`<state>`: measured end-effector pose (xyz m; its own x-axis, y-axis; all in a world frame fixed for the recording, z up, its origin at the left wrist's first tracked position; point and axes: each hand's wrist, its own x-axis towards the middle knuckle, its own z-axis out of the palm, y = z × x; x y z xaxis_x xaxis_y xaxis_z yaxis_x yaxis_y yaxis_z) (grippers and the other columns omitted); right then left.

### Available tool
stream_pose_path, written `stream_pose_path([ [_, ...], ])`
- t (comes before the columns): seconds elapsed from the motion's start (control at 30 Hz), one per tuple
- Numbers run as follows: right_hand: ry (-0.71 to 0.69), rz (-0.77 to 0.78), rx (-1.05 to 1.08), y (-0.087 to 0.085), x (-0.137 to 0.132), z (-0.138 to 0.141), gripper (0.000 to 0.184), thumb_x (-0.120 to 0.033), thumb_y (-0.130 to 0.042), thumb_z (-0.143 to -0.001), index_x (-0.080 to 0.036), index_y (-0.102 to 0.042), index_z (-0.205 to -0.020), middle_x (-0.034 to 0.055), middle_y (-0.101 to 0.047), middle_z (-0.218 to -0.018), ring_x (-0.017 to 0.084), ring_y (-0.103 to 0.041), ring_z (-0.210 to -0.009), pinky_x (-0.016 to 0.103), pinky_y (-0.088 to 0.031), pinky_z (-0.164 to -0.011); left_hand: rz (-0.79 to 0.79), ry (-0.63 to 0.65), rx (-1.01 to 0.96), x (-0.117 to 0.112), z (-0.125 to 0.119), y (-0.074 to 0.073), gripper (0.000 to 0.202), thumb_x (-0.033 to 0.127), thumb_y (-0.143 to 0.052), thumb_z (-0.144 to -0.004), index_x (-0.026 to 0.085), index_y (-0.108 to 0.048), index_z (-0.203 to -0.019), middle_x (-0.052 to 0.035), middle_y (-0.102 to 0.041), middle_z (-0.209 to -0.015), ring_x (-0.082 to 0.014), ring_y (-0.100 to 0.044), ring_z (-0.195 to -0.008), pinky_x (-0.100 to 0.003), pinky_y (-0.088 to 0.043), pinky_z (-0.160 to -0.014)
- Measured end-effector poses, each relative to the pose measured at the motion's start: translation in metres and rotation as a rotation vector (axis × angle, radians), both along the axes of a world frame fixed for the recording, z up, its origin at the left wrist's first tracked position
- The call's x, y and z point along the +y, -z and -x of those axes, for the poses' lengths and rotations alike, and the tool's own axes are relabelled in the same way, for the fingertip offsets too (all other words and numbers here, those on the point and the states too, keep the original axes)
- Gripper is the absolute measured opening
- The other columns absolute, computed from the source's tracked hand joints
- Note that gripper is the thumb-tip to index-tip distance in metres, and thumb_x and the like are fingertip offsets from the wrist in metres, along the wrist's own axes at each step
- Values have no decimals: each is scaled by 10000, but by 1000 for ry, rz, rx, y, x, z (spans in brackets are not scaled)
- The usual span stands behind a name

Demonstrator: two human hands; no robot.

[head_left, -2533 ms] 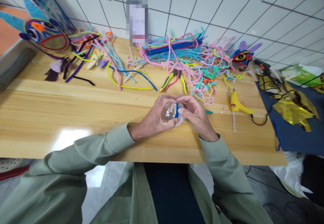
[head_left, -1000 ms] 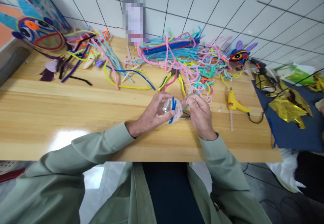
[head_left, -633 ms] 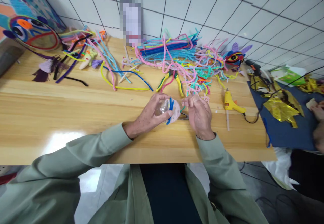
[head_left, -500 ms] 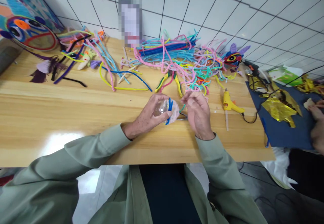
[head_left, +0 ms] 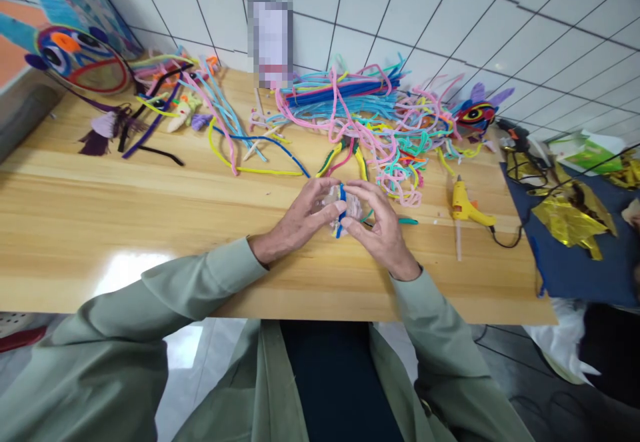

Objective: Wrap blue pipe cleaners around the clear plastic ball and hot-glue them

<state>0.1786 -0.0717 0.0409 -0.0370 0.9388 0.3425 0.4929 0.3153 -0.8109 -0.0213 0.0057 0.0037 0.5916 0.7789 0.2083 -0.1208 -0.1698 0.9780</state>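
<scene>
Now: left hand (head_left: 300,221) clamps ball (head_left: 332,200); right hand (head_left: 376,223) pinches blue stem (head_left: 341,210) ringing ball. Best: steady ball, press stem snug, clear of glue gun (head_left: 465,205).

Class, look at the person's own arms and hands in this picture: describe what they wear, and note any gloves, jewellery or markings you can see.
Both arms are covered to the wrist by long, loose sleeves of plain sage-green cloth, with no print or markings. The left hand and right hand are bare: no gloves, and no rings or watch show. The sleeves belong to an open green jacket worn over a dark navy garment.
</scene>
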Motion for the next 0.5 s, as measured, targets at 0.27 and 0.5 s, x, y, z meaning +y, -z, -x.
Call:
stream_pose_path([
  [0.27, 51, 7, 42, 9, 2, -5, 429, -458, -750, -1014, -384, -745, -1437, 52, -719, -1539, 331, -608, -1503, 598, -453, -1326, -392, 14, 40, 6, -2, 20, 1025, 633, -934, -837, 287, -438, -1664, -195, -512, -1678, -401, -487, -1611, -642, -410, -1358],
  [0.5, 130, 34, 303, 12, 0, -2, 431, -483, -804, -980, -341, -778, -1386, 61, -778, -1468, 314, -681, -1418, 563, -515, -1272, -466, -8, 83, 8, 0, 21, 893, 475, -921, -886, 264, -470, -1628, -193, -573, -1613, -388, -541, -1565, -626, -450, -1330],
])
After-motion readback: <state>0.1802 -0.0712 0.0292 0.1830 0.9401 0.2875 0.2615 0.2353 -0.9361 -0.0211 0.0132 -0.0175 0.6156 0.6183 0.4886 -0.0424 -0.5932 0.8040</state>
